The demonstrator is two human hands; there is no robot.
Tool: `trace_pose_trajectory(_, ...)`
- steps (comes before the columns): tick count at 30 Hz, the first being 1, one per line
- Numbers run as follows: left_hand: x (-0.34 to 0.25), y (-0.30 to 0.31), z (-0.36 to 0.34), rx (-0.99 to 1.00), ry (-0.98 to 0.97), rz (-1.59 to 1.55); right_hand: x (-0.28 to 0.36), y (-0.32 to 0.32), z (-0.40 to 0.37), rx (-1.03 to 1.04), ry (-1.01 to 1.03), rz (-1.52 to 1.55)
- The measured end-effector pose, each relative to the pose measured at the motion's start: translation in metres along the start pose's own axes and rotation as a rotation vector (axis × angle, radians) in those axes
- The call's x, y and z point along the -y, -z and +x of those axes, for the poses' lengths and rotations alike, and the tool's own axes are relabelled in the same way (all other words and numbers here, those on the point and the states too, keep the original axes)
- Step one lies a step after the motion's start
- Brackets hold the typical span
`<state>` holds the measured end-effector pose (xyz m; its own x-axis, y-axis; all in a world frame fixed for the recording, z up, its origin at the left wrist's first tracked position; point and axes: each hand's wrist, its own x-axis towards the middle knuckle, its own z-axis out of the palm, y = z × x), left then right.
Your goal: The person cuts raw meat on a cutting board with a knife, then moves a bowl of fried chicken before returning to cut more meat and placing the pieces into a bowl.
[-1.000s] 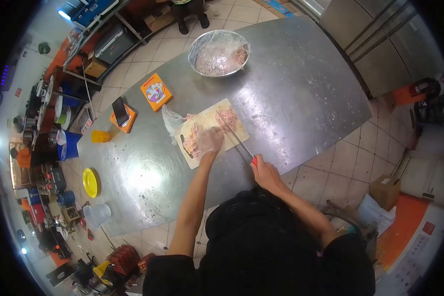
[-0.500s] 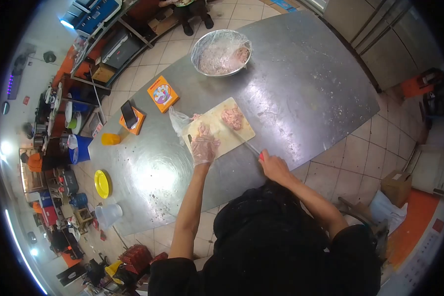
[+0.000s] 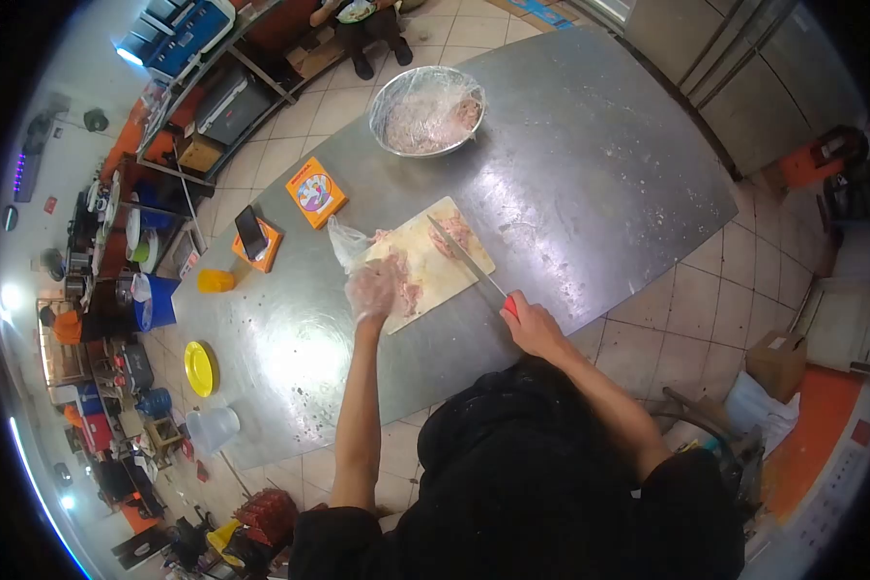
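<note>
My right hand grips the red handle of a knife. Its blade slants up and left over the cutting board, across a pile of chopped raw meat at the far right of the board. My left hand, in a clear plastic glove, is at the board's left edge beside more raw meat pieces. Its fingers are blurred, so I cannot make out whether they hold anything. A crumpled clear plastic bag lies against the board's far left corner.
On the metal table stands a bowl of meat under plastic film. Orange boxes, one with a phone on it, lie to the left, near a yellow cup, a yellow plate and a clear container. A person sits beyond.
My left hand has moved left off the meat to the board's edge, uncovering pieces there. The knife stays in my right hand, its blade now over the right-hand pile.
</note>
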<state>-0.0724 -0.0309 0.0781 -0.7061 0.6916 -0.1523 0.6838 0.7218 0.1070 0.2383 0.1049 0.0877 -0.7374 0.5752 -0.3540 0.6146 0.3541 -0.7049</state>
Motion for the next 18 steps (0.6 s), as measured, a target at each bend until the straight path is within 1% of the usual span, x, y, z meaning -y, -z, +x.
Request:
trace_pose_trajectory(2, 0.013, -0.005, 0.005, -0.043, 0.063, -0.950, 0.001, 0.000, -0.004, -0.017, -0.005, 0.022)
trace_pose_trajectory(3, 0.003, 0.010, 0.002, -0.042, 0.062, -0.950, 0.002, 0.001, -0.005, -0.032, -0.002, 0.038)
trace_pose_trajectory(5, -0.021, 0.036, -0.002, -0.004, 0.052, -1.340, 0.004, 0.001, -0.007, -0.048, 0.001, 0.054)
trace_pose_trajectory(6, -0.031, 0.034, -0.003, -0.003, 0.050, -1.341, 0.006, 0.002, -0.008, -0.053, 0.004, 0.071)
trace_pose_trajectory(8, -0.050, 0.028, -0.005, 0.104, 0.156, -1.839, 0.008, 0.001, -0.008, -0.062, 0.004, 0.088)
trace_pose_trajectory(9, -0.050, 0.009, -0.003, 0.107, 0.159, -1.841, 0.009, -0.001, -0.008, -0.082, 0.022, 0.066)
trace_pose_trajectory(11, -0.040, -0.057, 0.009, 0.342, -0.089, -0.823, 0.010, -0.006, -0.009, -0.099, 0.042, 0.043)
trace_pose_trajectory(12, -0.041, -0.078, 0.001, 0.341, -0.089, -0.823, 0.010, -0.010, -0.009, -0.064, 0.044, 0.010)
trace_pose_trajectory(14, -0.046, -0.105, -0.020, 0.418, 0.480, -1.634, 0.006, -0.016, -0.008, -0.036, 0.045, -0.024)
trace_pose_trajectory(15, -0.048, -0.111, -0.020, 0.423, 0.490, -1.608, 0.002, -0.020, -0.008, 0.008, 0.054, -0.093)
trace_pose_trajectory(16, -0.048, -0.117, -0.020, 0.432, 0.370, -1.369, -0.001, -0.025, -0.008, 0.055, 0.061, -0.160)
trace_pose_trajectory(17, -0.047, -0.119, -0.019, 0.426, 0.259, -1.122, -0.004, -0.028, -0.009, 0.059, 0.057, -0.158)
trace_pose_trajectory(18, -0.044, -0.119, -0.016, 0.410, 0.121, -0.787, -0.006, -0.032, -0.008, 0.049, 0.051, -0.175)
